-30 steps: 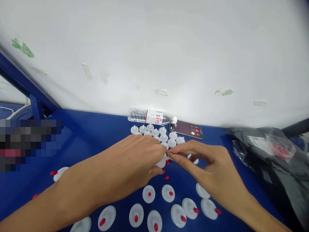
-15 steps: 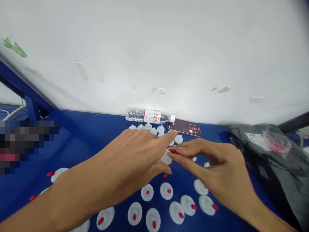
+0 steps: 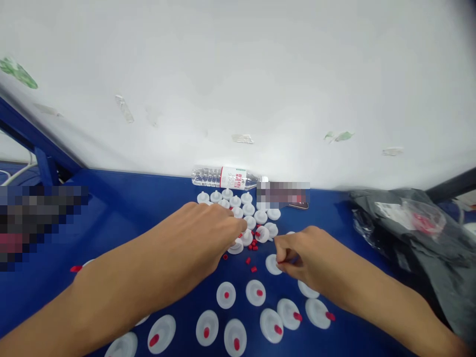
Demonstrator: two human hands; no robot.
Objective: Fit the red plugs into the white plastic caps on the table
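My left hand (image 3: 208,235) reaches over the near left side of a cluster of white round plastic caps with small spouts (image 3: 248,209). Its fingertips are mostly hidden, beside a white cap (image 3: 235,247). My right hand (image 3: 303,253) has thumb and forefinger pinched at a white cap (image 3: 273,265) low over the blue table, a trace of red showing at the fingertips. Small loose red tubular pieces (image 3: 254,269) lie between the hands. In front, several white caps (image 3: 271,326) lie spread out, each with a red tip.
A clear water bottle (image 3: 233,177) lies along the white wall, with a partly blurred phone (image 3: 303,205) to its right. Grey plastic bags (image 3: 390,208) are heaped at the right. A blue frame post (image 3: 46,163) stands at the left.
My hands have parted from where they met over a white piece. The left moved left to the cluster; the right came down nearer, at a cap. The cluster and loose red pieces are uncovered.
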